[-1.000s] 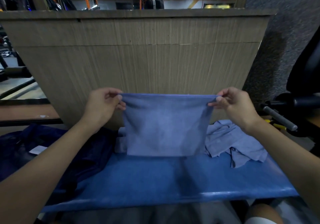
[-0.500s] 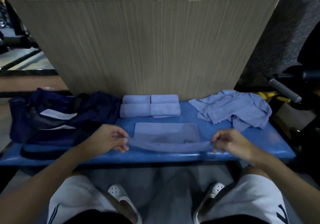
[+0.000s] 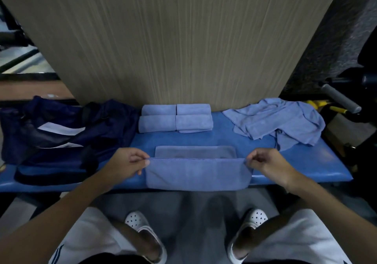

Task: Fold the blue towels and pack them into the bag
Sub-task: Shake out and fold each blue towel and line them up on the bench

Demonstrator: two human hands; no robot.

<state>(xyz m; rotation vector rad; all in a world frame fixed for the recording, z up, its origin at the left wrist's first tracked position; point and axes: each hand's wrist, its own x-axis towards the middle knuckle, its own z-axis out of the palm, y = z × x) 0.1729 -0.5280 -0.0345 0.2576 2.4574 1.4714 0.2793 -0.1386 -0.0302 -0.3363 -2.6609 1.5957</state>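
We see both hands at frame ctr, low over the front of the bench [image 3: 306,161]. L hand [image 3: 130,163] pinches the left top corner of a towel [image 3: 197,174] btw thumb and curled fingers; R hand [image 3: 267,164] pinches the right top corner the same way. Both grips are closed tight, on cloth only. The towel is stretched level btw the two hands, and its near part hangs down over the bench's front edge. Just behind the held edge a flat strip of the same blue cloth lies on the bench; we can't tell if it is one piece w/ the hanging part.

Above ctr, at the bench's back edge against the wood panel [image 3: 183,39], sit four folded towels [image 3: 175,119], two rows of two, touching. Right of them, upper right of the bench, a loose pile [image 3: 275,121] of unfolded towels lies crumpled. At frame left the bag [image 3: 61,133], dark navy w/ white patches, slumps on the bench, just beside the folded ones and well apart from the pile.

Bottom of frame: white shorts [image 3: 91,235] and two white perforated shoes [image 3: 134,221] on a grey floor [image 3: 193,212].
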